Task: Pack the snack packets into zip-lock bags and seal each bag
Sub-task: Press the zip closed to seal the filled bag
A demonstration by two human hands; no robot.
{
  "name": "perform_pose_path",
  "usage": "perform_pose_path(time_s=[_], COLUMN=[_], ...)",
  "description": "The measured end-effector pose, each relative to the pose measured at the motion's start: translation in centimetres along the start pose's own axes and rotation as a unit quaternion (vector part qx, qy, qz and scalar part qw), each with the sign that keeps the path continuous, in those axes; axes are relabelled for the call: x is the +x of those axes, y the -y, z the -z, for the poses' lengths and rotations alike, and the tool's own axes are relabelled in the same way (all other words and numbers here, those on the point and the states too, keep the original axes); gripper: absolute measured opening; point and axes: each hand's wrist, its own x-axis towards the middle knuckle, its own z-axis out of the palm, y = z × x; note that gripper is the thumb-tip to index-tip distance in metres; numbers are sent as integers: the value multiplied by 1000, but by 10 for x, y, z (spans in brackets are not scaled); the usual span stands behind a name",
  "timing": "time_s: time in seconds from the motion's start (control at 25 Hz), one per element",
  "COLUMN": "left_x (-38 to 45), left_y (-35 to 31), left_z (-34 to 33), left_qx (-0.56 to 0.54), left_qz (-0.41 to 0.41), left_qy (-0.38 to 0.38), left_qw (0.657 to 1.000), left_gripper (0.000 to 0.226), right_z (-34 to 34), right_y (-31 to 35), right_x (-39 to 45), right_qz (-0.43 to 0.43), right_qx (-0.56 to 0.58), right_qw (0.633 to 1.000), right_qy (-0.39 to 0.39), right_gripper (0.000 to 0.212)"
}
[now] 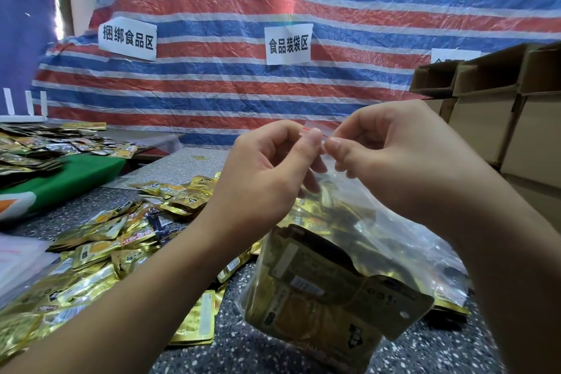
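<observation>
A clear zip-lock bag (349, 267) hangs in front of me, filled with several gold snack packets. My left hand (267, 173) and my right hand (394, 155) both pinch the bag's top edge, thumbs and fingertips meeting at its red zip strip (306, 130). The bag's bottom hangs just above the speckled table (273, 352). A loose heap of gold snack packets (121, 240) lies on the table to the left, below my left forearm.
A green cloth (76, 173) and more dark and gold packets (36, 146) lie at the far left. Empty clear bags (18, 258) sit at the left edge. Open cardboard boxes (501, 112) stand at the right. A striped tarp (273, 9) with paper signs hangs behind.
</observation>
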Motion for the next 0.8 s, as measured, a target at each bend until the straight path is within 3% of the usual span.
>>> perform_pose_path(time_s=[0.8], left_x=[-1], left_y=[6], left_z=[0], left_qx=[36], left_qz=[-29], left_qy=[-21], left_qw=[999], left_gripper=[19], right_z=[1], right_y=[-3], right_x=[0], right_qz=[47], right_qx=[-55], right_qw=[997], right_qy=[-6], right_gripper=[24])
